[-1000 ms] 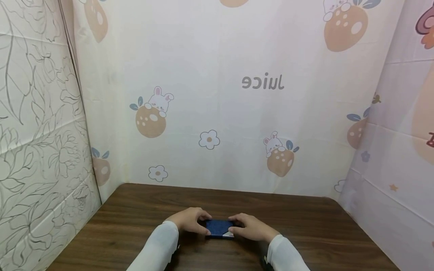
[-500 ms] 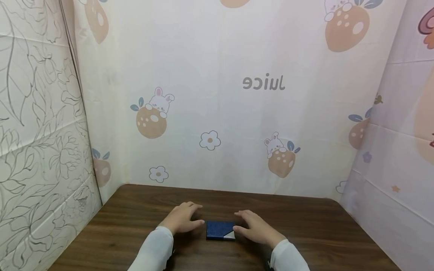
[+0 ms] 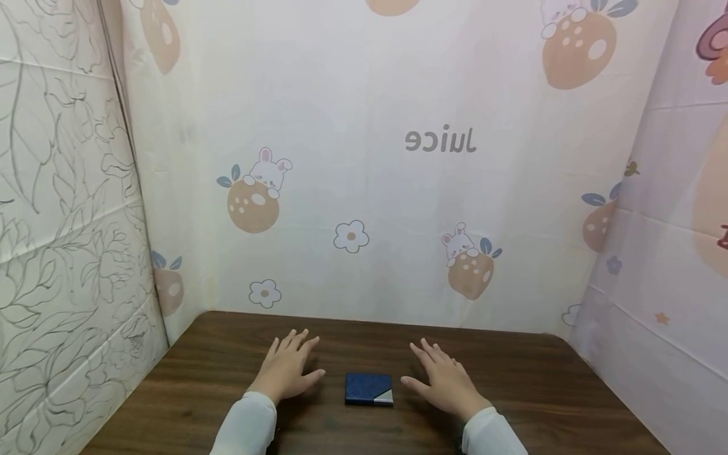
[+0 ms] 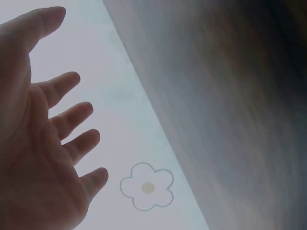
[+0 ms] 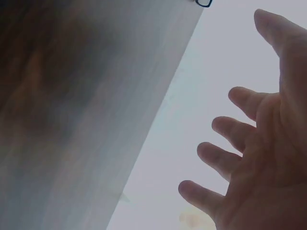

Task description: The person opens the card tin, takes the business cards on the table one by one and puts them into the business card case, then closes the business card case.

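Observation:
A dark blue card holder [image 3: 368,388] with a silver triangular corner at its front right lies flat on the brown wooden table, between the two hands. To its left, my left hand [image 3: 285,370] is held apart from it with the fingers spread and nothing in them. My right hand [image 3: 445,381] is on the other side, also apart from the card holder, fingers spread and holding nothing. Both wrist views show a bare palm with extended fingers, the left hand [image 4: 43,124] and the right hand [image 5: 259,139]; the card holder is outside those views.
The wood-grain table [image 3: 370,341] reaches back to a white curtain [image 3: 352,189] printed with rabbits, fruit and flowers. A line-drawn floral curtain [image 3: 68,221] hangs at the left, and another printed curtain [image 3: 665,253] closes off the right.
Both hands have let go of the card holder and moved outward, left hand to the left, right hand to the right, fingers spreading. The card holder has stayed on the table.

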Available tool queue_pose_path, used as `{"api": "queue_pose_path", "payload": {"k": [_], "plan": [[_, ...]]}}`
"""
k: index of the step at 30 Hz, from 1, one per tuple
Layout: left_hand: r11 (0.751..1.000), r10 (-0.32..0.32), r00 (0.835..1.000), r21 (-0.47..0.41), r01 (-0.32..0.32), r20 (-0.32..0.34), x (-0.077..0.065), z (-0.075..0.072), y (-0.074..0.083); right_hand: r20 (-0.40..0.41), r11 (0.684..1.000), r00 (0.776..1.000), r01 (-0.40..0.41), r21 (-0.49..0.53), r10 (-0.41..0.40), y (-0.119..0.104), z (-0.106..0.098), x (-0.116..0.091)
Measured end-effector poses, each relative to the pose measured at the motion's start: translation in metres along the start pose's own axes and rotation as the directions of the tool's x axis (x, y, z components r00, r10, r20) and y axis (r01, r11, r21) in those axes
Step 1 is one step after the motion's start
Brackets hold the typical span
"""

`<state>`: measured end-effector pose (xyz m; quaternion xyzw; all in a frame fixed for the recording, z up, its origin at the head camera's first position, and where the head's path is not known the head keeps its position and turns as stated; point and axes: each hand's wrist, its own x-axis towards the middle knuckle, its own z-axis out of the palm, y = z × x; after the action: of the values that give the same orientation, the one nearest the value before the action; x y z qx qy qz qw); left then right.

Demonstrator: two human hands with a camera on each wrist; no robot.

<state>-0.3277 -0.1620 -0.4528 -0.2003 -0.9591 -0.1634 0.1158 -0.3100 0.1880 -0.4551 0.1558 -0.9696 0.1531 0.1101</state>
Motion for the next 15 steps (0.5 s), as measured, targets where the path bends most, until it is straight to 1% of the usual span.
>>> {"api": "queue_pose_path", "payload": {"k": [4,7,11,15], "plan": [[0.999,-0.031,0.999,0.028,0.032,-0.016,-0.0054,-0.0004,-0.0029,0.006,0.999,1.000,-0.027,-0.024,0.028,0.0024,0.0001,-0.0011],[0.998,-0.046,0.999,0.040,0.047,-0.024,-0.0070,0.0004,-0.0043,0.003,0.998,0.999,-0.045,-0.037,0.045,0.0033,-0.0002,-0.0021],[0.996,-0.047,0.998,0.075,0.050,-0.045,-0.0069,0.0018,-0.0068,-0.001,0.998,0.999,-0.053,-0.045,0.053,0.0022,-0.0012,-0.0027],[0.994,-0.054,0.997,0.088,0.059,-0.057,-0.0063,0.0025,-0.0073,0.004,0.997,0.998,-0.064,-0.049,0.064,0.0024,-0.0017,-0.0029]]}}
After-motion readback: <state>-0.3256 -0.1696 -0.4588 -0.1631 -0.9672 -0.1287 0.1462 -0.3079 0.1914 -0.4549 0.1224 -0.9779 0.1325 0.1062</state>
